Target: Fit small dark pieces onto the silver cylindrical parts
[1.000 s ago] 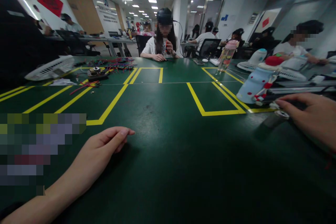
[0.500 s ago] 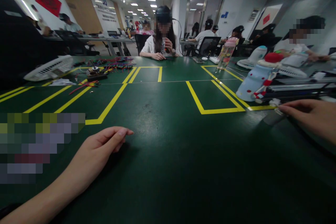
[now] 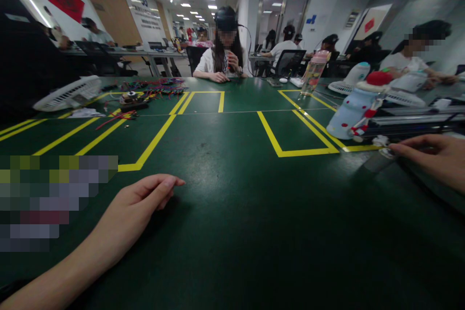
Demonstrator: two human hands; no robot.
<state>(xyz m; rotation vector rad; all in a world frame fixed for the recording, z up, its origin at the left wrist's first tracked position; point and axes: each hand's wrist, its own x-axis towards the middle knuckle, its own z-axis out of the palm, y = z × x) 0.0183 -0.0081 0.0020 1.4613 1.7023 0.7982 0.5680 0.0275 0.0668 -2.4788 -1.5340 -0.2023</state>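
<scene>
My left hand (image 3: 150, 196) rests at the left of the green table (image 3: 232, 232), its fingers curled together and its thumb against the index finger. Nothing shows in it. At the right edge, my right hand (image 3: 430, 157) has thumb and fingertips pinched together at the rim of a small grey, see-through cylinder (image 3: 376, 161). White crumpled material (image 3: 380, 141) shows at the top of that cylinder. Whether the fingertips grip the rim or something small beside it, I cannot make out.
A pale blue bottle with a red top (image 3: 350, 114) stands beyond my right hand, next to dark metal rails (image 3: 417, 123). Farther back are a pink-capped bottle (image 3: 314, 75), white fans (image 3: 69, 94) and tangled wires (image 3: 163, 87). Across the table sits a person (image 3: 225, 53).
My right hand has shifted slightly right, and a little more of the cylinder's rim shows. My left hand has stayed in place.
</scene>
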